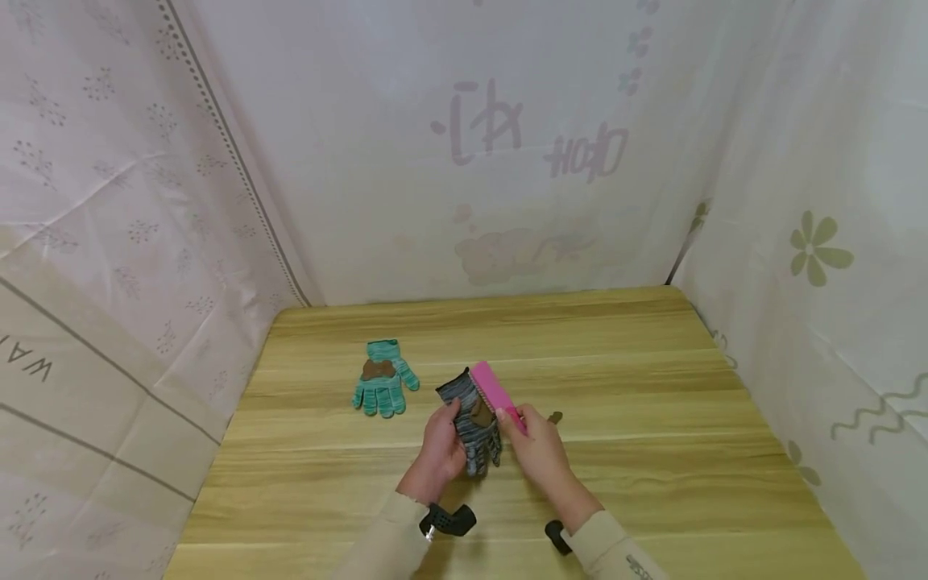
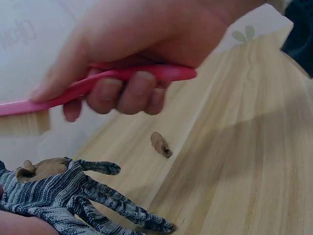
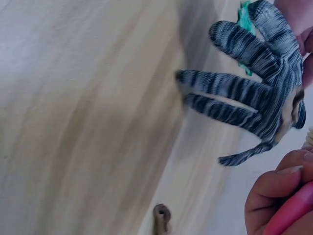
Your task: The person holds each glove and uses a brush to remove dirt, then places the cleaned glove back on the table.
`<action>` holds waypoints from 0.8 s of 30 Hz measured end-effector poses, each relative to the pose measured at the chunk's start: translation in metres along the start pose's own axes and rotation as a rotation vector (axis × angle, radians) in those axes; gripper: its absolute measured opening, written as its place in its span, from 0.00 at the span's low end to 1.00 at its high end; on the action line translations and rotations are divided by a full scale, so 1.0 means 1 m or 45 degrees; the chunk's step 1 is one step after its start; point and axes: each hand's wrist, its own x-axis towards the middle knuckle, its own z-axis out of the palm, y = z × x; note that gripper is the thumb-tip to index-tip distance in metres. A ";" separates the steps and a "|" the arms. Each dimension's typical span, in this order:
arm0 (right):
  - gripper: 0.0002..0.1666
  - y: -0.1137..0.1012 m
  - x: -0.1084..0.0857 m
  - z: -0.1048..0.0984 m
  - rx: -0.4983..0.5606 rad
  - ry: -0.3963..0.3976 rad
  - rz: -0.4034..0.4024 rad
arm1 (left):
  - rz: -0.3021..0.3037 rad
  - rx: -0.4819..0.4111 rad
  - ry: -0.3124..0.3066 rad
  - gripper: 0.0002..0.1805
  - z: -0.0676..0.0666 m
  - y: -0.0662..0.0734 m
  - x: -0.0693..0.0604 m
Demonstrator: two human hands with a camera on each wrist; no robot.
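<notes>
My left hand [image 1: 441, 445] holds a dark grey striped knit glove [image 1: 474, 435] above the table, its fingers hanging toward me. A brown lump [image 2: 43, 169] sits on the glove's palm side. In my right hand [image 1: 538, 451] is a pink brush [image 1: 495, 388], its handle gripped in curled fingers and thumb. In the left wrist view the pale bristles [image 2: 24, 123] hang just above the glove, apart from the lump. The right wrist view shows the glove's striped fingers [image 3: 230, 88] spread out, with my right hand [image 3: 276, 196] on the pink handle.
A green knit glove [image 1: 382, 391] with a brown patch lies flat on the wooden table [image 1: 616, 346], left of my hands. A small brown piece [image 2: 160, 144] lies on the table beyond my right hand. Patterned cloth [image 1: 348, 161] hangs around the back and sides.
</notes>
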 end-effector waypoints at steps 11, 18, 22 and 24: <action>0.19 -0.008 -0.003 0.007 -0.119 -0.076 -0.044 | -0.015 0.138 0.014 0.26 0.005 -0.003 0.000; 0.18 -0.003 -0.003 0.006 -0.138 -0.094 -0.028 | 0.014 0.061 0.104 0.25 0.002 0.003 0.004; 0.18 0.000 -0.002 0.005 -0.130 -0.102 -0.018 | 0.026 0.031 0.108 0.25 0.001 0.007 0.004; 0.18 0.001 -0.003 0.005 -0.115 -0.104 -0.005 | 0.031 0.014 0.114 0.24 0.000 0.008 0.004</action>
